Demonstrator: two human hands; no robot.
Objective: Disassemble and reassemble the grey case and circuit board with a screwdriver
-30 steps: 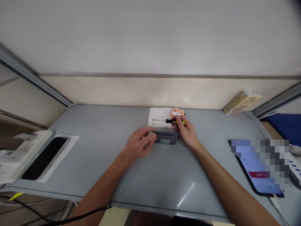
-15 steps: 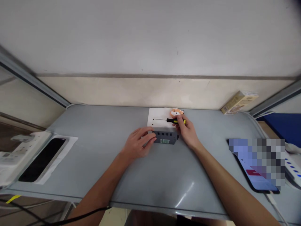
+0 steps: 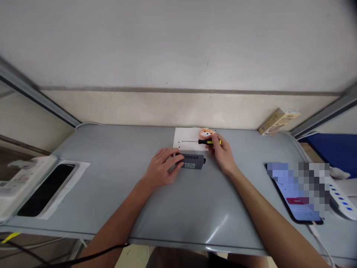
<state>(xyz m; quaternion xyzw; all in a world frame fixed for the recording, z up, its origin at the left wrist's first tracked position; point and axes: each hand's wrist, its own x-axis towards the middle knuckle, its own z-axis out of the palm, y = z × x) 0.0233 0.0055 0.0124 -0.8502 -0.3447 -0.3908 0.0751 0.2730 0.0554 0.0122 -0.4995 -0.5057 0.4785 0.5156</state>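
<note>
My right hand (image 3: 222, 154) is closed round the black and yellow handle of a screwdriver (image 3: 205, 142). Its thin shaft points left over a white sheet of paper (image 3: 184, 133). Two small dark bits, like screws, lie on the sheet near its left side. My left hand (image 3: 164, 166) grips the left end of a dark grey slotted box (image 3: 193, 161) with a pale label on its front; the fingers cover that end. Behind my right hand, an orange and white animal-faced item (image 3: 207, 133) sits on the paper's right corner.
A phone (image 3: 47, 190) lies on white paper at the left, beside a white power strip (image 3: 22, 182). On the right are a lit phone (image 3: 295, 201) with a cable, and a white multi-port charger (image 3: 341, 201). A small carton (image 3: 279, 121) leans against the back wall.
The screwdriver's tip has moved off the dark bit it was at, shifting slightly right with my right hand. The grey box has shifted a little left with my left hand. The view has moved slightly.
</note>
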